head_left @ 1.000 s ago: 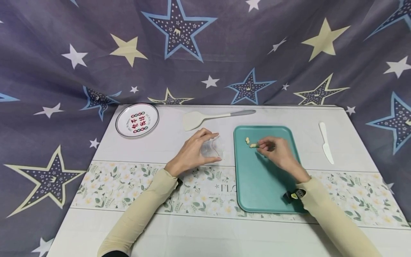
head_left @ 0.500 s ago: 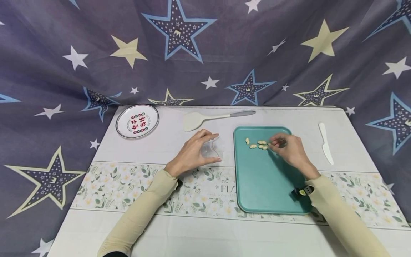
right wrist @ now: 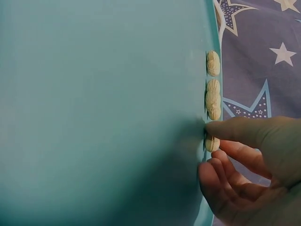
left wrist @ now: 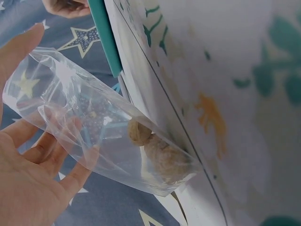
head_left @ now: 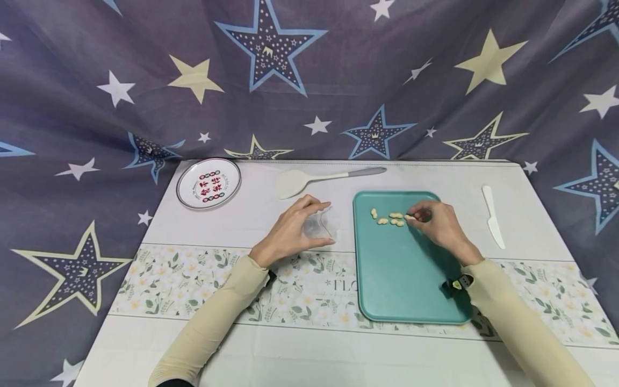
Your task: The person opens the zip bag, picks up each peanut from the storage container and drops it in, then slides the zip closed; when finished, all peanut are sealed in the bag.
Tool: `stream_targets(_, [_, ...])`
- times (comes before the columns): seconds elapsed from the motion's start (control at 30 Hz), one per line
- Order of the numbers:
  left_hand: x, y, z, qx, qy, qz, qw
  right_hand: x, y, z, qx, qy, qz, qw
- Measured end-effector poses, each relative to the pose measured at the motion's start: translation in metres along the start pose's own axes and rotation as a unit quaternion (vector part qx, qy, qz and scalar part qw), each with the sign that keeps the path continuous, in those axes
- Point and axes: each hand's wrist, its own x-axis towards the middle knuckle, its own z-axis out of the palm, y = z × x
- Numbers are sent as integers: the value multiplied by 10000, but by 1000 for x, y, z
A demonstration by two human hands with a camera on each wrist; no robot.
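Observation:
A clear plastic bag (left wrist: pixel 94 113) stands on the table with a few brown nut-like pieces (left wrist: pixel 160 153) at its bottom. My left hand (head_left: pixel 287 228) curves round it, thumb and fingers spread wide at its mouth. On the teal tray (head_left: pixel 411 279), several peanuts (head_left: pixel 396 222) lie close together near the far side. My right hand (head_left: pixel 437 226) pinches one peanut (right wrist: pixel 212 143) between thumb and fingertip, just right of the others. In the right wrist view, two more peanuts (right wrist: pixel 213 99) line up beyond the thumb.
At the back left is a white plate (head_left: pixel 193 188) with red lettering. Behind the bag lies a spatula (head_left: pixel 292 183) with a grey handle. Right of the tray rests a white knife (head_left: pixel 492 217). A starry cloth (head_left: pixel 309 75) hangs behind the table.
My right hand has moved right along the tray, uncovering more peanuts, and now pinches the rightmost one. The left hand stays in place at the bag.

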Motion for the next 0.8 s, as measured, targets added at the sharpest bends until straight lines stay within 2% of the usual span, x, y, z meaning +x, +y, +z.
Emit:
stream_targets(0.23, [2,1,0,15,-21,-28,10000,2,3,2,-39,-105,2,9999])
stream_targets(0.8, [1,1,1,12,-37,-45,10000,1,0,2,8,25,45,10000])
